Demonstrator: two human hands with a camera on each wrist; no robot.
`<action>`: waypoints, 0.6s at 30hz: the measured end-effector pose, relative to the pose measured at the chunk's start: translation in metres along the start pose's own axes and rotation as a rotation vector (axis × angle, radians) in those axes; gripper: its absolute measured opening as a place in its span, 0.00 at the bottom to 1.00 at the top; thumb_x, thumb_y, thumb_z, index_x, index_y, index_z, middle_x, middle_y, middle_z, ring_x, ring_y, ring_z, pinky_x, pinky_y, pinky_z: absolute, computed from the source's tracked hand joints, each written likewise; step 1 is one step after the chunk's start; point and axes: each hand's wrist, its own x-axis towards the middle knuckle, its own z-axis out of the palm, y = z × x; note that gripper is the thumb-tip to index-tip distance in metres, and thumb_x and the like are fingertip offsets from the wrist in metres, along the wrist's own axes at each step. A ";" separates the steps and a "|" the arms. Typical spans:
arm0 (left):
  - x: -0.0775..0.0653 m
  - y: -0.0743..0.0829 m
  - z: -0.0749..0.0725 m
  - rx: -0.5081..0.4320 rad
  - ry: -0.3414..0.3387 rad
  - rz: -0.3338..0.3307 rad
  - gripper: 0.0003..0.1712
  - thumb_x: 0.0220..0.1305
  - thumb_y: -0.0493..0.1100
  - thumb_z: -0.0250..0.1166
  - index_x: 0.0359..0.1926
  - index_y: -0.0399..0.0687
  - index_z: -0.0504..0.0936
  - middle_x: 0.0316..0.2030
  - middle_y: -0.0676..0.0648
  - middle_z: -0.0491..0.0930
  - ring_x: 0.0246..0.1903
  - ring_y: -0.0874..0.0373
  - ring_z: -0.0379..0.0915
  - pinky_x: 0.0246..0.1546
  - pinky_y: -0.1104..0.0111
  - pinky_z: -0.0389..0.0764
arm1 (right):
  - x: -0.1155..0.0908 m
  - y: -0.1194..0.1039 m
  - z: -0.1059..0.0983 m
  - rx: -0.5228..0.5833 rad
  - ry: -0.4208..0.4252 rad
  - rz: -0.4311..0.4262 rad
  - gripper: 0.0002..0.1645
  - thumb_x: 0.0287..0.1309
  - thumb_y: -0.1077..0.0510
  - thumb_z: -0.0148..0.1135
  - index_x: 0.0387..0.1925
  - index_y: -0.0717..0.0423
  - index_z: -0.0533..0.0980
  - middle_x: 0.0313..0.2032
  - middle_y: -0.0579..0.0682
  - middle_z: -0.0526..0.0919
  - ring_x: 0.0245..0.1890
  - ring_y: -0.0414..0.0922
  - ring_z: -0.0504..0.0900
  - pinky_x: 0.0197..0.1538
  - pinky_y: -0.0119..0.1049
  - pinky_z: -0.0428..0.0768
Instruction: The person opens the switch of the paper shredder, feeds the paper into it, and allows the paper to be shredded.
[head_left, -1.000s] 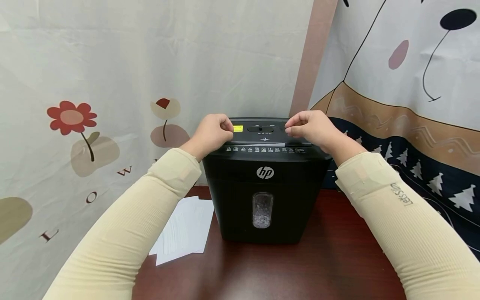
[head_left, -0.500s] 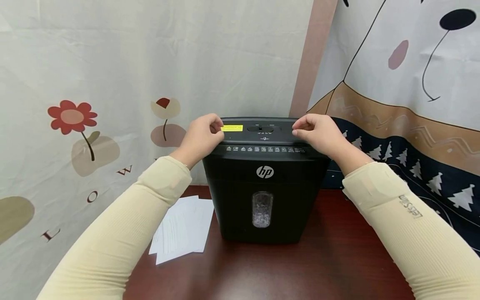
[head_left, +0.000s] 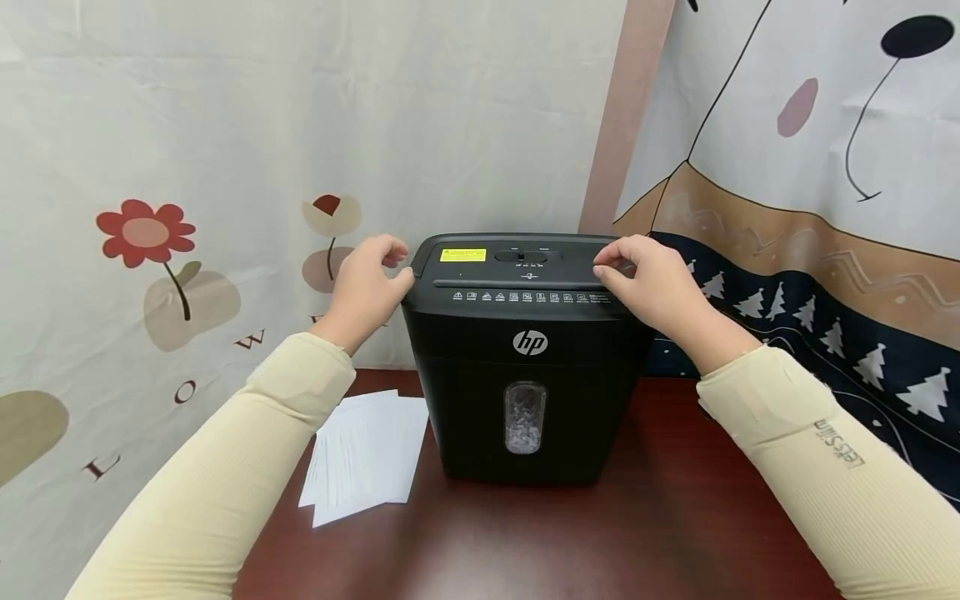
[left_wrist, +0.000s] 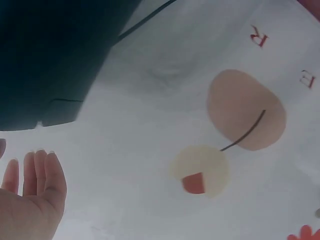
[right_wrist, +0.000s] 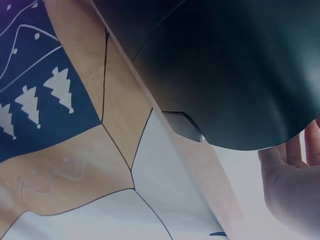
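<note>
A black HP paper shredder (head_left: 480, 400) stands upright on the table, paper shreds showing through its front window (head_left: 524, 418). Across its top runs the feed slot (head_left: 517, 284), with no sheet sticking out of it. My left hand (head_left: 367, 287) is at the shredder's upper left corner, fingers loosely bent and holding nothing. In the left wrist view the fingers (left_wrist: 41, 172) are spread below the dark casing. Over the right end of the top is my right hand (head_left: 654, 279), thumb and fingers relaxed and slightly apart, with nothing between them.
Several white paper sheets (head_left: 367, 458) lie loosely stacked on the dark red table (head_left: 525, 542), left of the shredder. A printed curtain (head_left: 450, 117) hangs close behind. Dark tree-patterned fabric (head_left: 817, 333) hangs at the right, with a thin cable in front.
The white strip of paper at the slot has gone down out of sight. Both hands have moved outward, the left one clear of the yellow label and off to the shredder's left corner.
</note>
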 end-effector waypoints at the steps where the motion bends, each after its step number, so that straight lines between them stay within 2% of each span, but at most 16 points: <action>1: -0.001 -0.004 0.000 -0.004 0.003 -0.006 0.15 0.55 0.35 0.53 0.45 0.39 0.73 0.43 0.42 0.72 0.44 0.50 0.67 0.46 0.59 0.69 | -0.002 0.000 0.000 -0.009 -0.002 -0.008 0.11 0.59 0.57 0.54 0.41 0.56 0.76 0.43 0.54 0.74 0.43 0.52 0.72 0.48 0.49 0.71; 10: -0.013 -0.034 -0.004 -0.041 0.018 -0.086 0.15 0.57 0.35 0.53 0.46 0.37 0.72 0.43 0.39 0.71 0.45 0.47 0.66 0.45 0.57 0.69 | -0.013 0.001 0.000 -0.074 0.005 -0.079 0.10 0.59 0.57 0.55 0.41 0.56 0.76 0.46 0.54 0.74 0.52 0.51 0.68 0.54 0.51 0.66; 15: -0.018 -0.047 -0.005 -0.053 0.010 -0.130 0.15 0.56 0.35 0.54 0.46 0.36 0.71 0.44 0.38 0.71 0.46 0.46 0.66 0.46 0.55 0.69 | -0.019 0.003 -0.001 -0.097 0.022 -0.103 0.09 0.59 0.57 0.54 0.40 0.56 0.76 0.47 0.54 0.74 0.53 0.52 0.67 0.57 0.57 0.60; 18: -0.023 -0.055 -0.005 -0.058 0.012 -0.156 0.16 0.56 0.35 0.52 0.47 0.35 0.70 0.44 0.38 0.70 0.46 0.45 0.66 0.45 0.55 0.69 | -0.023 0.004 0.000 -0.120 0.030 -0.117 0.09 0.58 0.57 0.55 0.39 0.55 0.76 0.46 0.54 0.74 0.52 0.51 0.68 0.56 0.57 0.61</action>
